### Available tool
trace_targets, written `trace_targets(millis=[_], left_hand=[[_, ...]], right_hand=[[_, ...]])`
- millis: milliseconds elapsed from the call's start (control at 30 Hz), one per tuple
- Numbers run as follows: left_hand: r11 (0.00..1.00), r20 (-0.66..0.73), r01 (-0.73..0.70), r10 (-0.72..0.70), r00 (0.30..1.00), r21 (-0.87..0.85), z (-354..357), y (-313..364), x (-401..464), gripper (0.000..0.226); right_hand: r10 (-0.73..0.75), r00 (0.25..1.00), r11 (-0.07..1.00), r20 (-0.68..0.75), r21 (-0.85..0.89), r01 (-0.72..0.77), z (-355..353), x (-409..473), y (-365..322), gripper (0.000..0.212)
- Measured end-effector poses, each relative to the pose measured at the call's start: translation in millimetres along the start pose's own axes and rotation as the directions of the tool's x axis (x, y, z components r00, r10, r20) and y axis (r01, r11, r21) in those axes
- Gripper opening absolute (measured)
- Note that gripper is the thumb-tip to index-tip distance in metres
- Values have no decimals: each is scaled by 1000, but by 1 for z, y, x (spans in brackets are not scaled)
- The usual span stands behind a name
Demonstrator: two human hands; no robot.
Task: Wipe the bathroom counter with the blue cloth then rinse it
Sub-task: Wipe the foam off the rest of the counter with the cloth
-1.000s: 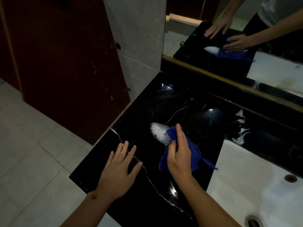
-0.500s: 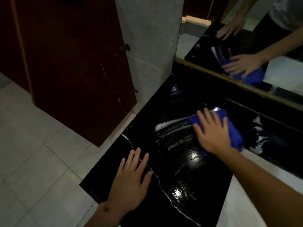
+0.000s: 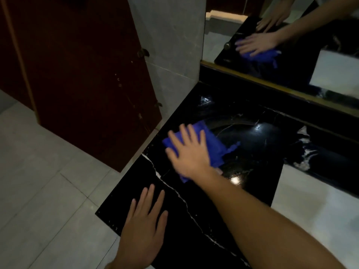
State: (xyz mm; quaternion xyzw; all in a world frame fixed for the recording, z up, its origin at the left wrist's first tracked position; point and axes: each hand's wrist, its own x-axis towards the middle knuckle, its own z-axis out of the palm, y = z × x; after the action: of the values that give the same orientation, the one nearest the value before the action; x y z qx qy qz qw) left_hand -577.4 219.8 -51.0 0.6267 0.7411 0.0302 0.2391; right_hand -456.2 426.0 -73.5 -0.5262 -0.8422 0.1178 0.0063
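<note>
Black counter [image 3: 252, 152], frame centre | right hand [image 3: 191, 156] flat on blue cloth [image 3: 211, 146], fingers spread | left hand [image 3: 143, 226] flat lower centre, fingers straight

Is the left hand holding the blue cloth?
No, the left hand lies flat on the black counter, while the right hand presses the blue cloth.

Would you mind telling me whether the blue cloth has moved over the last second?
Yes: the blue cloth went from mid-counter toward the mirror, then to the counter's left edge.
</note>
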Motion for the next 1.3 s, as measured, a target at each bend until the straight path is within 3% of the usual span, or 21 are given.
trace_targets(millis=[167,300,367,500,633,733,800,900,1000,1100,1200,1300], left_hand=[[952,-60,226,-243,968,-208,1,-8,-46,65],[970,-129,179,-202,971,-167,-1,-6,-44,59],[985,-112,145,-156,981,-99,-2,-4,-30,63],[988,-86,152,-153,984,-20,3,-4,-16,64],[993,-55,112,-110,992,29,3,-7,-16,67],[994,-30,83,-81,996,69,-1,-9,-16,71],[993,-23,79,-77,997,90,-2,-8,-15,71],[998,-9,54,-54,999,41,-7,-11,-17,69],[999,-21,8,-9,1000,-35,-13,-19,-20,70],[995,-68,-1,-5,998,-100,-16,-24,-20,66],[999,-47,-36,38,998,40,-6,-18,-20,55],[988,-19,-22,26,999,156,6,-4,-15,55]], right_hand=[[-316,947,949,53,46,313,14,-93,-27,62],[-378,921,926,98,15,378,15,-145,8,61],[-300,949,954,96,7,301,9,-145,37,61],[10,1000,998,30,-64,-9,-13,-110,118,62],[282,959,958,-24,-56,-283,-35,-43,169,66],[379,925,925,-18,0,-379,-36,18,138,66],[306,952,952,-17,-22,-307,-29,38,97,68],[49,999,998,19,-45,-48,-12,24,29,71],[-183,981,983,58,-8,184,1,-37,-4,67],[-341,936,940,82,3,342,4,-119,14,64],[-374,919,925,126,-21,379,0,-159,70,63],[-166,984,980,62,-104,172,-15,-122,139,61]])
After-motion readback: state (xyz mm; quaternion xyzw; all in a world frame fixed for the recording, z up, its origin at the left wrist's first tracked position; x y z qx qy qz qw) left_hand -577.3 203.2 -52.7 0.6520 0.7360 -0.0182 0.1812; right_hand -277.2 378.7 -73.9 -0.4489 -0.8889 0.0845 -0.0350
